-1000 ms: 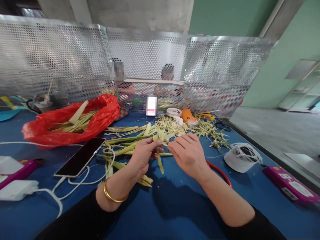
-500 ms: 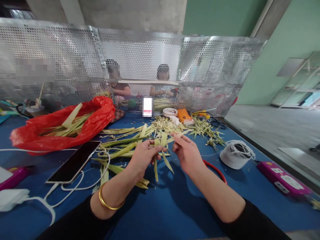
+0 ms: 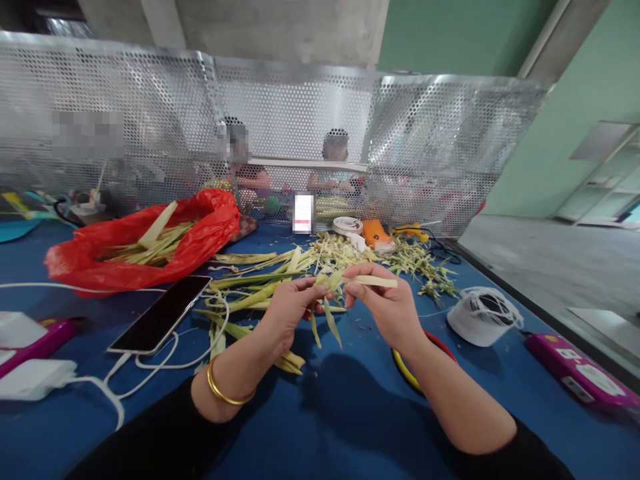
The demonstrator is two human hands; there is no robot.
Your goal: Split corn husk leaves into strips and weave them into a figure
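Observation:
My left hand (image 3: 293, 310), with a gold bangle on the wrist, pinches a small folded piece of pale green leaf strips (image 3: 331, 280) between thumb and fingers. Narrow leaf ends (image 3: 332, 323) dangle below it. From the right, my right hand (image 3: 387, 307) grips a flat leaf strip (image 3: 377, 282) joined to that piece; its pale end lies across the fingers. How the strips cross is partly hidden by my fingers. Behind and left of my hands lie long loose leaves (image 3: 253, 297) on the blue table (image 3: 340, 427).
An open red plastic bag (image 3: 70, 263) holds more leaves. A phone (image 3: 163, 313) with white cables lies at left. Scraps (image 3: 335, 250), a white cord spool (image 3: 475, 327), a purple power strip (image 3: 580, 370) and a red-yellow ring (image 3: 406, 370) surround the hands. Two people sit behind a perforated screen (image 3: 295, 100).
My right hand has turned and moved slightly right, and the strip's pale end now lies across its fingers. The view has shifted a little, showing yellow on the ring.

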